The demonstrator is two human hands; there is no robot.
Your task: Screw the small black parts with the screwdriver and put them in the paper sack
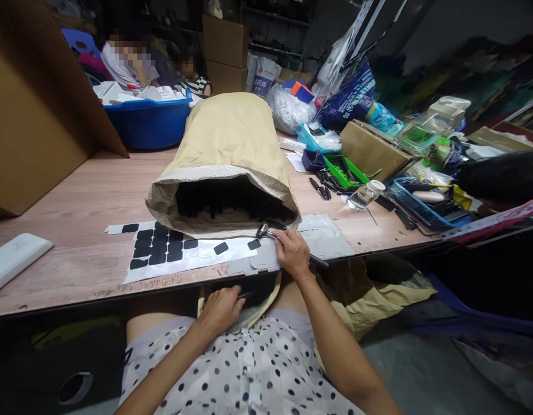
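My right hand [292,252] is closed round the handle of a small metal hammer [265,231] at the table's front edge, its head resting by a white backing sheet [192,258] with several black adhesive pads [157,248]. A grey metal plate [322,239] lies under the hand. My left hand [221,309] sits below the table edge in my lap, fingers curled on a thin dark object [246,295] I cannot make out. Behind the sheet lies an open tan paper sack [227,150], full of dark parts.
A blue tub [149,124] and two seated people are at the far side. A large cardboard panel [37,109] stands left, a white flat device [13,259] near it. Right side holds a green tray [346,172], plastic bottle [365,196], blue tray [422,207], bags and boxes.
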